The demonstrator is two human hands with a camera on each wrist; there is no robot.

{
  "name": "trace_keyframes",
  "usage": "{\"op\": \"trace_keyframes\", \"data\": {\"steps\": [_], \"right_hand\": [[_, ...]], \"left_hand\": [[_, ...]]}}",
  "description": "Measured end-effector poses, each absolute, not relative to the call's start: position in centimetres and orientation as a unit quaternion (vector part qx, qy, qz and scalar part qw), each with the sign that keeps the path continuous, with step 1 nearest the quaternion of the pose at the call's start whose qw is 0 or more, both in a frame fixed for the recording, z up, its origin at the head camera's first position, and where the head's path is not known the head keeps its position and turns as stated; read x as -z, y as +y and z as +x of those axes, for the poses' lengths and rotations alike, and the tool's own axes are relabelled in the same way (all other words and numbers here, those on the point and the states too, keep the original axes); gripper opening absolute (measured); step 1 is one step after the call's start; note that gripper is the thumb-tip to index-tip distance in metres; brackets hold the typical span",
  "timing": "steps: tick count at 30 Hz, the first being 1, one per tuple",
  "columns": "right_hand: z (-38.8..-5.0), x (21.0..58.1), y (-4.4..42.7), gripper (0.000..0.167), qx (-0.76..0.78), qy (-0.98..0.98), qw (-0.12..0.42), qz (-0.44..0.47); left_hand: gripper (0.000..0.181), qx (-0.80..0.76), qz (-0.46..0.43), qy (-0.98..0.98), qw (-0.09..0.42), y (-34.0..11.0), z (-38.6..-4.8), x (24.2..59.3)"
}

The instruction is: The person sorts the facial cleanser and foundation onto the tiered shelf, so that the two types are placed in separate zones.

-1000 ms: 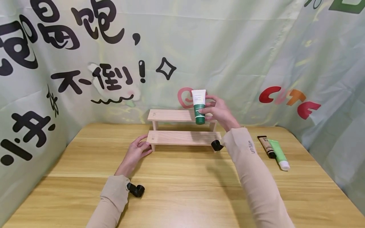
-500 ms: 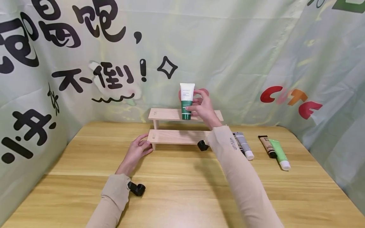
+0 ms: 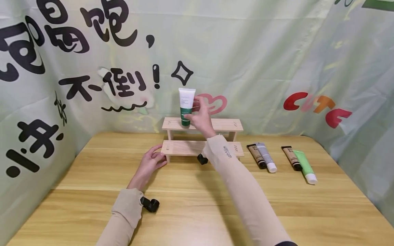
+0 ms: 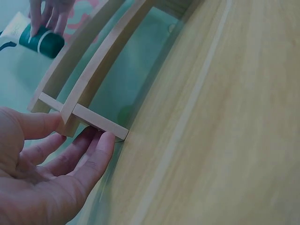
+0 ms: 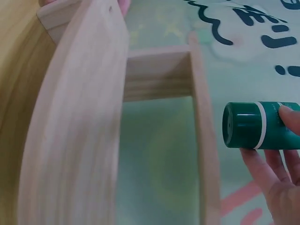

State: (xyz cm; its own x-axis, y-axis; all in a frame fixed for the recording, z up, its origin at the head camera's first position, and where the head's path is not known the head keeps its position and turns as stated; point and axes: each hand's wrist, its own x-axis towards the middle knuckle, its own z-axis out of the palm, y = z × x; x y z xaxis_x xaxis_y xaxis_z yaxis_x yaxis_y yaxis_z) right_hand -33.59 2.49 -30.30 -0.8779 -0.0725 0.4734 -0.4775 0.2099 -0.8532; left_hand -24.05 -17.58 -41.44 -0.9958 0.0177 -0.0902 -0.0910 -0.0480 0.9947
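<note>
A white and green squeeze tube [image 3: 186, 107] is held upright, cap down, by my right hand [image 3: 201, 117], its thumb on the front and fingers behind. In the right wrist view, the tube's green cap [image 5: 243, 125] stands a small gap off the upper step of a two-step wooden display stand [image 3: 221, 125]. The tube is over the left part of that step. My left hand [image 3: 150, 164] grips the left end of the lower step. In the left wrist view, the thumb [image 4: 42, 124] touches the step's edge, with the other fingers at the side piece.
Right of the stand, a beige tube [image 3: 256, 155] and a grey tube [image 3: 266, 157] lie side by side on the wooden table [image 3: 184, 212]. Farther right lie another beige tube [image 3: 291, 158] and a light green tube [image 3: 305, 166]. A printed curtain [image 3: 246, 61] hangs behind the stand.
My right hand has carried the white and green tube leftward along the upper step. The grey and beige tubes beside the stand have come into sight. The left hand keeps its grip.
</note>
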Motion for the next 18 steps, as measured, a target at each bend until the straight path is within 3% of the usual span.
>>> {"op": "trace_keyframes", "data": {"steps": [12, 18], "right_hand": [[-34.3, 31.5, 0.8, 0.056, -0.589, -0.768, 0.163, 0.190], [-34.2, 31.2, 1.6, 0.059, -0.585, -0.780, 0.123, 0.187]], "left_hand": [[0.048, -0.725, -0.028, 0.687, 0.040, -17.5, -24.0, 41.6], [0.049, -0.725, -0.027, 0.687, 0.044, -17.6, -24.0, 41.5]]}}
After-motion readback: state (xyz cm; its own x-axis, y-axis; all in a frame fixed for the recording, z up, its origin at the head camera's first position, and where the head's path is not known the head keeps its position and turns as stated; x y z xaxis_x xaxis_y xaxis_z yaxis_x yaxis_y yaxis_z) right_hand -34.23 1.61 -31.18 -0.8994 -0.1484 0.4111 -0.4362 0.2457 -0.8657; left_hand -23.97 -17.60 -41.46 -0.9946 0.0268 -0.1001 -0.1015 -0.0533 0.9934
